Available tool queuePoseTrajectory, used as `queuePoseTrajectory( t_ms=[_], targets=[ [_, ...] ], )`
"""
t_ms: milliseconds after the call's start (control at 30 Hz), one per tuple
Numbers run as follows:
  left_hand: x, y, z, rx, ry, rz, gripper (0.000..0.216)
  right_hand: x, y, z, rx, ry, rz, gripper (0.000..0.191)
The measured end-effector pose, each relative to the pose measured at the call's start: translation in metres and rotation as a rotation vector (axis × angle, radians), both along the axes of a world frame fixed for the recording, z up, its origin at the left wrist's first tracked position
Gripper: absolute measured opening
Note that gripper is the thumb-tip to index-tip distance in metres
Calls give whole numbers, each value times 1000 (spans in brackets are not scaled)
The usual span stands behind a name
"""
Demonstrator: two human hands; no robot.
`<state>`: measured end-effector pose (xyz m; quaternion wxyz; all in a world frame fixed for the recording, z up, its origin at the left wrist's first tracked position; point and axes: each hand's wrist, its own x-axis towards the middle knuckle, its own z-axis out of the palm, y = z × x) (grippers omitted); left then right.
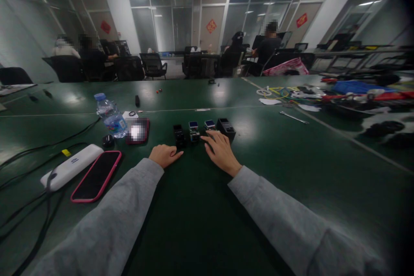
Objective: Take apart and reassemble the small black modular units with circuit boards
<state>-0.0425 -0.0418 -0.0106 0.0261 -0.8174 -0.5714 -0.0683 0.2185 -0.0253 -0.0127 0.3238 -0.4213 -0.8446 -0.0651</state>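
Observation:
Both my arms in grey sleeves reach forward over a dark green table (pixel 200 224). My left hand (pixel 164 155) rests on the table with its fingers curled in, just left of a small black block (pixel 179 135). My right hand (pixel 221 152) lies flat with fingers stretched out, its fingertips touching a small blue-topped module (pixel 210 125). A second blue-topped module (pixel 194 130) stands between the two hands. A black box (pixel 226 128) sits just beyond my right fingertips.
At left lie a pink-cased phone (pixel 97 176), a white power bank (pixel 71 166) with cables, a water bottle (pixel 111 115) and a small dark case (pixel 137 131). Tools and clutter (pixel 339 95) cover the right side. Several people sit at desks beyond the table.

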Motion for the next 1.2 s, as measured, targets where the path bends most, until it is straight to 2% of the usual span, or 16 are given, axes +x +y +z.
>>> queuePoseTrajectory(
  t_ms=[133,300,367,500,767,933,1200],
  targets=[
    [2,4,2,-3,2,21,57,1,0,1,-16,12,12,31],
    [8,3,6,119,56,-55,52,0,-2,3,-16,45,50,29],
    [8,5,6,146,42,-36,52,-1,-2,4,-18,45,67,29],
    [3,10,1,133,-9,24,53,-1,-2,4,-30,41,82,30],
    [-2,12,-6,120,-76,17,52,0,-2,4,-66,6,77,30],
    [-2,12,-5,94,-70,14,52,-2,-5,6,-78,-52,79,40],
    [0,12,-4,63,-47,3,49,-3,-6,7,-118,-143,185,55]
  ],
)
